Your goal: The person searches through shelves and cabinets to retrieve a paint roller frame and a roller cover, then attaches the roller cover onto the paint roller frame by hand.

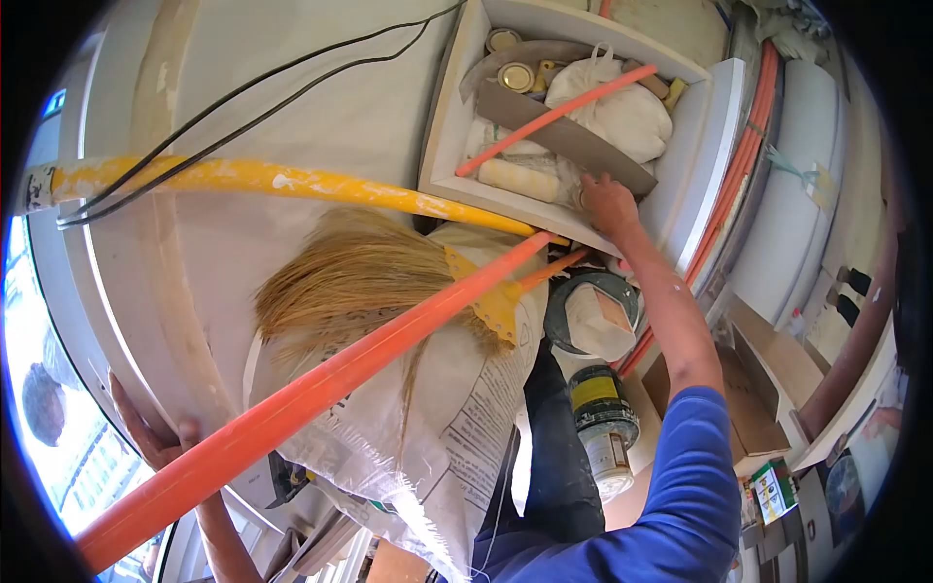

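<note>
My right hand (610, 204) reaches into a white open box (671, 214), its fingers curled down beside a grey-brown strip (554, 136); what they hold, if anything, is hidden. Close to these fingers lies a cream paint roller sleeve (520, 181) in plastic wrap. A tied white plastic bag (622, 107), a round tin (515, 77) and an orange tube (544, 121) are also in the box. My left hand (146, 428) is at the far left by the window frame, fingers stretched out, partly behind a long orange pipe (330, 398).
A straw broom (360, 277) rests on a white woven sack (457, 418) in front of me. A yellow pole (292, 182) with black cables crosses the left side. Paint-stained buckets (603, 418) stand below the box. Orange pipes (714, 223) and white rolls (797, 194) line the right.
</note>
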### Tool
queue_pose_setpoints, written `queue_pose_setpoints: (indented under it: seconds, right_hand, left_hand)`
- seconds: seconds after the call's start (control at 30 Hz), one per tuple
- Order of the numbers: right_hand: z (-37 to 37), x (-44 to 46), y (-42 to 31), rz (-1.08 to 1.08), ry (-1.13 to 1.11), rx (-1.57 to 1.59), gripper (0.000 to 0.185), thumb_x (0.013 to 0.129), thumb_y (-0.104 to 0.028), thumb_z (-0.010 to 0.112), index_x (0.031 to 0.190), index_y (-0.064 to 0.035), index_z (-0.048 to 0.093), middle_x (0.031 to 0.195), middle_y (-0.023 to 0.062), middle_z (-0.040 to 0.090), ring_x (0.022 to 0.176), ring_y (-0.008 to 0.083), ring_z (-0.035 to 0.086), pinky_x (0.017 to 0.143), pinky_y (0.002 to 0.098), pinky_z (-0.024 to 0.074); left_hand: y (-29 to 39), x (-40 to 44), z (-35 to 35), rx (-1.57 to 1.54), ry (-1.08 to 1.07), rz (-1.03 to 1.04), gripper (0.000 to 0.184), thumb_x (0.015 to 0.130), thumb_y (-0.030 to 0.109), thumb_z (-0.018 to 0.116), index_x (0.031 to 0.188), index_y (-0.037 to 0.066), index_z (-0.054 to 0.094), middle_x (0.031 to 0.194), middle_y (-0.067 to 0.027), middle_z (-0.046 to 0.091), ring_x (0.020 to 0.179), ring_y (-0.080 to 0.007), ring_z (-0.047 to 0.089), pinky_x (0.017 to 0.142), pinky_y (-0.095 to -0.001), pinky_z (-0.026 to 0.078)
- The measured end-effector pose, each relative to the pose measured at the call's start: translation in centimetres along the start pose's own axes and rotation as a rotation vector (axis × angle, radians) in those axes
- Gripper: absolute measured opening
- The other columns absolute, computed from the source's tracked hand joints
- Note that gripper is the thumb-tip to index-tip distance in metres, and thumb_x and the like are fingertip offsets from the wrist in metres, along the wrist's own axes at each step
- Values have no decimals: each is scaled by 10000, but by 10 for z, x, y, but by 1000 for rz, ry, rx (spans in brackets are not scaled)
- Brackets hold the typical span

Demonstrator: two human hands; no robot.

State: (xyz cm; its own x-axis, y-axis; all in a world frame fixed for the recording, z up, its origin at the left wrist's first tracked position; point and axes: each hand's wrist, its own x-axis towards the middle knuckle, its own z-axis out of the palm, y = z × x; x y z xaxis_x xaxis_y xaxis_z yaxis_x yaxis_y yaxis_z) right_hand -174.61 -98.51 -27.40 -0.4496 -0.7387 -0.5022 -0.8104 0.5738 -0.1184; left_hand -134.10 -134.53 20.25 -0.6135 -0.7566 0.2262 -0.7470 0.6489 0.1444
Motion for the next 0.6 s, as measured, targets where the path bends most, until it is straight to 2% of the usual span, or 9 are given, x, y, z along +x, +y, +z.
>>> queue_pose_setpoints:
  seconds: [0.1,0.2,0.3,0.37,0.43,0.53,0.6]
  right_hand:
    - [17,5,11,-124,-40,32,402,839,-67,630,1234,-85,553,1130,185,613,957,335,691,799,414,569]
    - [20,8,6,-107,-59,-14,364,841,-49,619,1201,-94,588,1160,184,612,964,317,696,828,433,562]
    - [-13,38,-2,-137,-323,-122,297,848,-36,595,1137,-94,633,1186,167,615,986,295,692,847,437,552]
    - [-32,59,-18,-211,38,-18,240,843,-47,602,1063,-101,682,1158,117,643,1059,265,656,919,418,515]
    - [-41,92,-36,-382,711,-103,198,843,-61,603,996,-110,718,1092,71,669,1117,245,605,987,393,462]
    - [-41,135,-57,-327,400,-48,209,854,-64,589,990,-120,738,1075,70,675,1155,246,576,1043,400,417]
    - [-45,145,-69,-246,205,-94,194,863,-103,592,977,-120,747,1100,75,680,1183,244,568,1038,399,426]
  left_hand:
    - [9,1,0,3,-4,-21,829,807,599,674,1396,54,464,1392,-151,491,1244,-313,487,1044,-493,411]
    - [19,-2,0,12,-16,-48,914,780,650,682,1439,69,430,1440,-151,457,1289,-325,465,1070,-508,399]
    - [26,-2,0,16,-21,-72,999,754,701,689,1483,83,396,1488,-152,423,1333,-337,443,1097,-522,386]
    - [30,-1,1,16,-21,-83,1057,736,735,694,1512,93,373,1520,-153,401,1363,-346,429,1115,-531,378]
    - [34,-2,2,27,-20,-87,1089,723,750,700,1527,99,359,1535,-156,391,1377,-352,423,1125,-538,373]
    - [39,-2,4,8,-4,-109,1100,709,744,712,1529,104,354,1532,-164,395,1372,-360,429,1127,-540,372]
    - [46,-3,10,-59,16,-151,1106,701,742,720,1530,110,353,1529,-169,400,1369,-366,435,1125,-539,377]
